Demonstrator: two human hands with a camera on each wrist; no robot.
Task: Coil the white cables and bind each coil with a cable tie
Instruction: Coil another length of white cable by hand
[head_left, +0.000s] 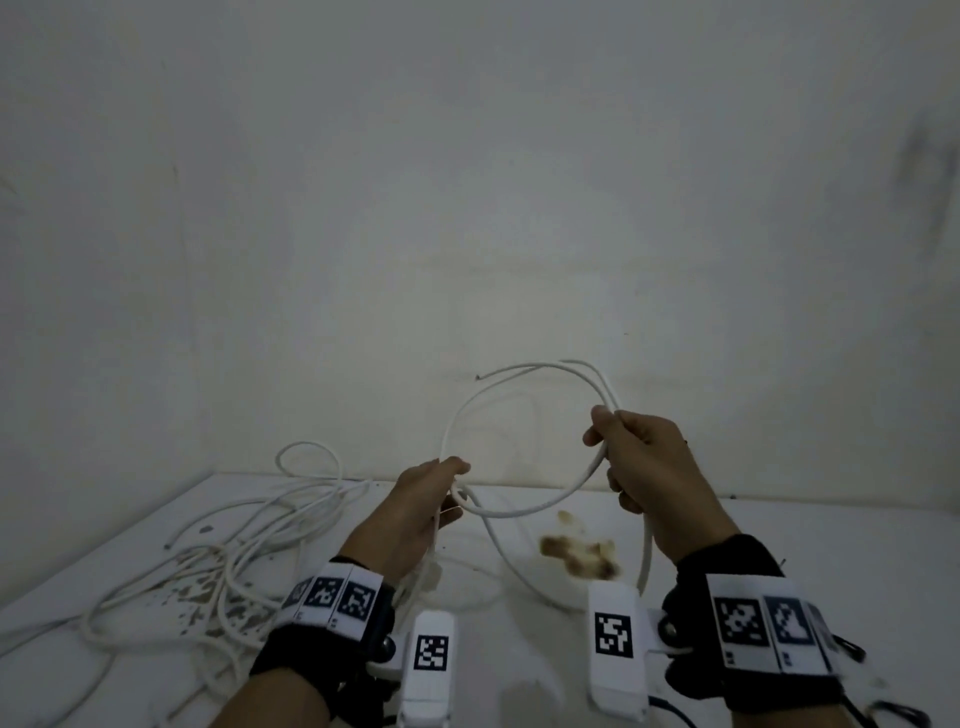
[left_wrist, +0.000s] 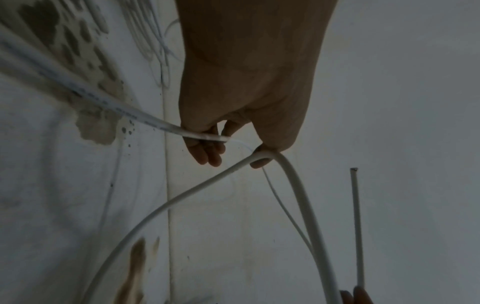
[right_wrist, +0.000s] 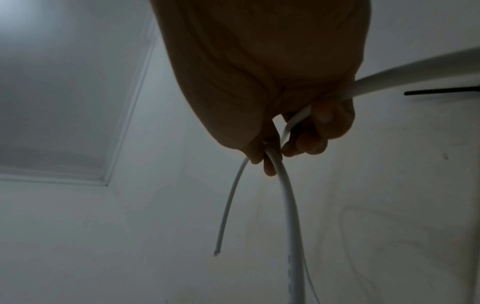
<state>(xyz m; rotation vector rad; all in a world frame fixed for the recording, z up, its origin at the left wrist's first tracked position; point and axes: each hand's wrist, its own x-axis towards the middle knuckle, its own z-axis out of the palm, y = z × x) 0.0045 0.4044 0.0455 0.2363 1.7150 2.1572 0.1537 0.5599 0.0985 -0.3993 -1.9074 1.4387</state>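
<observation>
Wristbands with black-and-white square markers sit nearest the camera on both forearms, above a white counter. Just beyond them, the left hand has its fingers curled round a white cable, and the wrist view shows the thumb and fingers pinching the strand. The right hand, held higher, grips the same cable, with several strands passing through its closed fingers. Between the two hands the cable forms a loop raised above the counter, and its cut end points left at the top. A brown stain marks the counter under the loop. To the left, a loose tangle of white cables lies on the counter, reaching back towards the pale wall.
</observation>
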